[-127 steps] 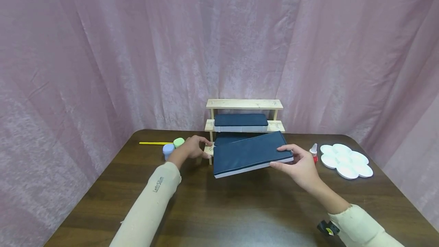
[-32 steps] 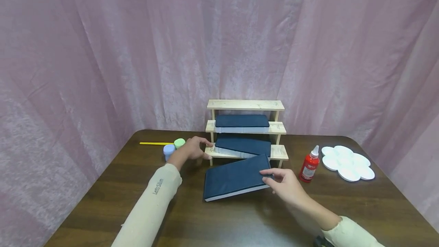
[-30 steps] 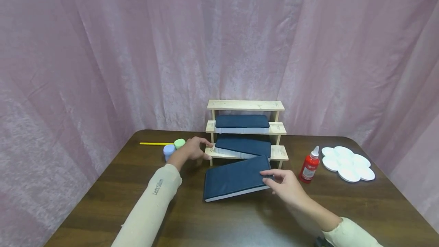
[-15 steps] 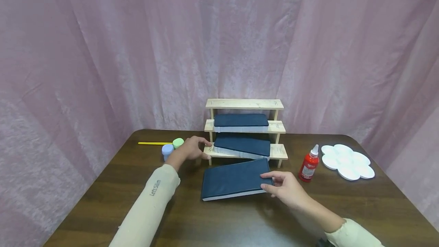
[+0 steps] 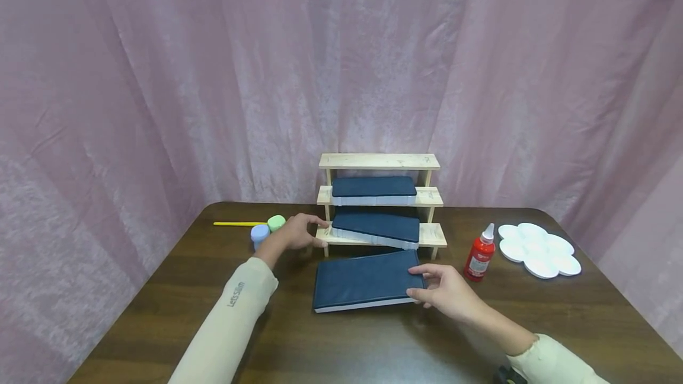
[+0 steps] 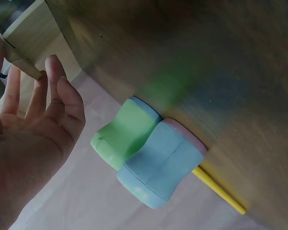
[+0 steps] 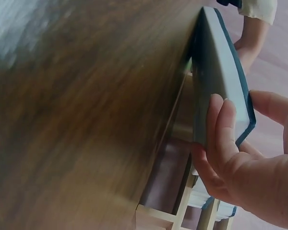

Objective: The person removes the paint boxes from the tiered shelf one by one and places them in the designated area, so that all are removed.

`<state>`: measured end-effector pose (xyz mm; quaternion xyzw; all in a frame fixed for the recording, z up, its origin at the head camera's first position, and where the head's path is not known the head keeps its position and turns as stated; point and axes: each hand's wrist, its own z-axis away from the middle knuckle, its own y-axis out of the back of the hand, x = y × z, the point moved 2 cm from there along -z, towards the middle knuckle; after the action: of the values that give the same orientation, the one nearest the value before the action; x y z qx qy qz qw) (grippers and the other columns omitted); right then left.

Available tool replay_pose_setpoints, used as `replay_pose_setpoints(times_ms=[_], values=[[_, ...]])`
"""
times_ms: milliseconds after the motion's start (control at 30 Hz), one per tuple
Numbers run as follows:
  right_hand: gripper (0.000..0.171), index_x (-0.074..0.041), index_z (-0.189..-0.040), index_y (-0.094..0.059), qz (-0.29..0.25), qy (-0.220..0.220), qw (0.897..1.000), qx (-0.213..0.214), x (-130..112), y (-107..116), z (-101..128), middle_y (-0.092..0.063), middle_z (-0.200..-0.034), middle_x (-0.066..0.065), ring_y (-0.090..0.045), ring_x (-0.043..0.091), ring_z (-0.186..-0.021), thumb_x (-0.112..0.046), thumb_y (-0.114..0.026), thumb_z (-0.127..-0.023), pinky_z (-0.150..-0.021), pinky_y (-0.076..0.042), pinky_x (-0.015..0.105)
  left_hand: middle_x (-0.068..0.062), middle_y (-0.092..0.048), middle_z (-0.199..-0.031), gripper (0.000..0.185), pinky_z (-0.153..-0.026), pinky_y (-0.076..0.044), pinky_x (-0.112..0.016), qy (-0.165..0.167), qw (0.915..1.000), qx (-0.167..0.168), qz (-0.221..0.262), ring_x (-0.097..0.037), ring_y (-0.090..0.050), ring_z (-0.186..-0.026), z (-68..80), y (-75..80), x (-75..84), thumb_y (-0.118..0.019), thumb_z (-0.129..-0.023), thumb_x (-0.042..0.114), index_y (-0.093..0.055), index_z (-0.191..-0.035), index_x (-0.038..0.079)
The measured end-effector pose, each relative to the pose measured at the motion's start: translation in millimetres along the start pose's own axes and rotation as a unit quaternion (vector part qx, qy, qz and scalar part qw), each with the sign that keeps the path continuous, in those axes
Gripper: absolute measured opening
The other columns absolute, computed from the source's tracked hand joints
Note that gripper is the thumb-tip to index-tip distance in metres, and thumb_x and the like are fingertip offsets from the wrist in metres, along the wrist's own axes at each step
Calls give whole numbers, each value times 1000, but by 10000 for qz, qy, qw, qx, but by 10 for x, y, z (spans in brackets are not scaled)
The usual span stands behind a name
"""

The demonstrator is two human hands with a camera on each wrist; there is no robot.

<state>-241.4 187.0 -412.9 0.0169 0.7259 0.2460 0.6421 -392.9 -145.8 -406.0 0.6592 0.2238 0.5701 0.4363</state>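
**A:** Where are the hands, and what do they hold?

**B:** The right hand [image 5: 445, 293] grips the near right corner of a dark blue book [image 5: 365, 279], fingers curled round its edge with the thumb on the cover; the book lies flat, or very nearly so, on the brown table [image 5: 341, 336], just in front of a small wooden rack [image 5: 380, 162]; the left hand [image 5: 297, 232] rests against the left end of the rack's lowest shelf, fingers loosely straight and a little apart, holding nothing.

**A:** What else is on the rack?

**B:** Two more dark blue books; one [image 5: 373, 186] lies square on the middle shelf; the other [image 5: 376, 227] sits slightly askew on the lowest shelf.

**A:** Which step does this look like?

**B:** I judge it to be the setting down of the book on the table; the next move would call for the fingers to let go without shifting it.

**A:** Anything nearby?

**B:** A green pot [image 5: 276, 222] and a blue pot [image 5: 259, 233] touch each other just left of the left hand, with a yellow stick [image 5: 237, 223] behind them; a red glue bottle [image 5: 479, 257] stands upright right of the rack; beyond it lies a white palette [image 5: 539, 249].
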Motion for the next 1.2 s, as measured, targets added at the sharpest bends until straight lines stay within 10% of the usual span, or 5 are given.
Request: replay_pose_setpoints(times_ms=[733,1200], values=[[38,-2,-116,-68,828,-576,9948,-141,107,39,-49,-65,-109,23,-59,20,-60,-16,-81,-82,-57,-55,36,-13,-64,-126,26,-101,-43,-48,-519,9986,88,99,-34,-54,-122,-27,25,-3,-74,-90,19,-73,-115,11],[35,-5,-110,-68,1064,-591,9926,-32,191,-1,-154,-62,-84,9,-50,16,-44,-18,-82,-81,-46,-52,34,-12,-66,-126,26,-101,-43,-44,-427,9985,113,324,-32,-56,-121,-77,-4,-36,-75,-89,14,-74,-114,10]])
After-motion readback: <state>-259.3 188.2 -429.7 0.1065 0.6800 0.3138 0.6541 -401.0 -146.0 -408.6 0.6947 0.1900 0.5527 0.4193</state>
